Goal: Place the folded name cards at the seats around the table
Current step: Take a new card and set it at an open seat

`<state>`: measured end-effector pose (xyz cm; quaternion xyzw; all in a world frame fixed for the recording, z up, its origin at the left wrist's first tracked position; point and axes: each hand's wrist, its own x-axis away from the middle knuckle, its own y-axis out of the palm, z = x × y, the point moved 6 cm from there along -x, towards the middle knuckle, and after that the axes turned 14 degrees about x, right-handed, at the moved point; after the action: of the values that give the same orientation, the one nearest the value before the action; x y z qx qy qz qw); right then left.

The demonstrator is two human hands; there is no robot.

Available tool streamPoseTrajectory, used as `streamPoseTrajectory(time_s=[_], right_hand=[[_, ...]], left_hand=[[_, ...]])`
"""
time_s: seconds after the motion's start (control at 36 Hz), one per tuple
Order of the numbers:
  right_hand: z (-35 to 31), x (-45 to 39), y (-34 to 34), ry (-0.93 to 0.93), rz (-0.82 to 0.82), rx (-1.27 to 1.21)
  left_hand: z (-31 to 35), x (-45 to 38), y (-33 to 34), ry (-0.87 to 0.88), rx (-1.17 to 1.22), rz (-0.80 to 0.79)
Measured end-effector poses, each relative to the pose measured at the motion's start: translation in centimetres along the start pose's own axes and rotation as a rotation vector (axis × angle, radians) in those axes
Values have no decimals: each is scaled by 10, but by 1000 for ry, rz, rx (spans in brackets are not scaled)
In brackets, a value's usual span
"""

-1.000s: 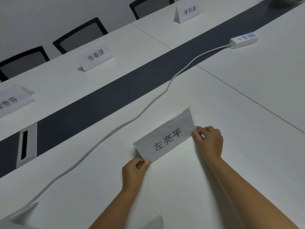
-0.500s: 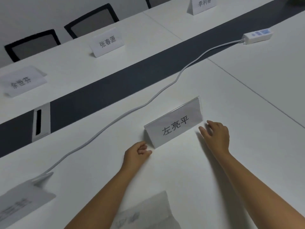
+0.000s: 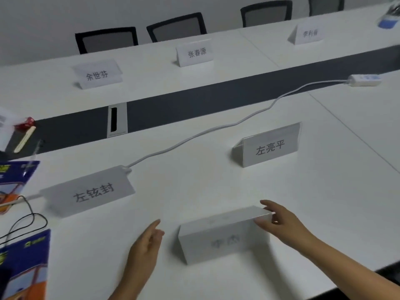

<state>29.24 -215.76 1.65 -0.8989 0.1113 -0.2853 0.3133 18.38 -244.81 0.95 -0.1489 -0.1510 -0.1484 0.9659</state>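
The nearest name card stands as a folded tent on the white worktop close to its near edge, between the two hands. Its ridge runs left to right, rising slightly toward the right, and its printed face is turned to the camera; the print is too blurred to read. The right hand is at the card's right end, its fingers spread loosely with the thumb under the ridge corner, apparently just touching the card rather than clamping it. The left hand lies just beside the card's left end, apart from it, fingers relaxed and partly extended, holding nothing. Farther back stand a placed card to the right and another card to the left, resting against a white cable.
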Motion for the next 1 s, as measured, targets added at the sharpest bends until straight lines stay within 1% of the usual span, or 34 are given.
streamPoseTrajectory(time_s=[0.08, 0.17, 0.19, 0.25, 0.31, 0.36, 0.44, 0.56, 0.67, 0.81, 0.89, 1.0], right_hand=[[-4, 11, 9, 102, 90, -57], [-10, 27, 18, 181, 188, -104], [-12, 34, 23, 208, 213, -124], [-20, 50, 31, 247, 275, -122], [-29, 61, 36, 254, 331, -84], [-42, 81, 40, 246, 384, -31], [-56, 120, 42, 213, 455, 14], [-61, 193, 39, 182, 609, 14], [-39, 275, 49, 242, 722, -171], [6, 365, 76, 297, 879, -378], [41, 409, 88, 321, 961, -462], [107, 461, 102, 410, 1044, -558]], left_hand=[[-16, 14, 18, -2, -13, -38], [-7, 22, 40, 74, -38, -142], [-4, 23, 42, 76, -56, -154], [2, 28, 35, 72, -92, -129], [7, 30, 26, 99, -128, -83], [10, 41, 13, 149, -150, -75], [10, 59, -6, 171, -120, -82], [26, 92, -20, 227, -56, -118], [44, 138, -11, 251, -69, -245], [45, 198, 10, 286, -75, -385], [32, 233, 34, 296, -115, -474], [-1, 278, 85, 308, -171, -591]])
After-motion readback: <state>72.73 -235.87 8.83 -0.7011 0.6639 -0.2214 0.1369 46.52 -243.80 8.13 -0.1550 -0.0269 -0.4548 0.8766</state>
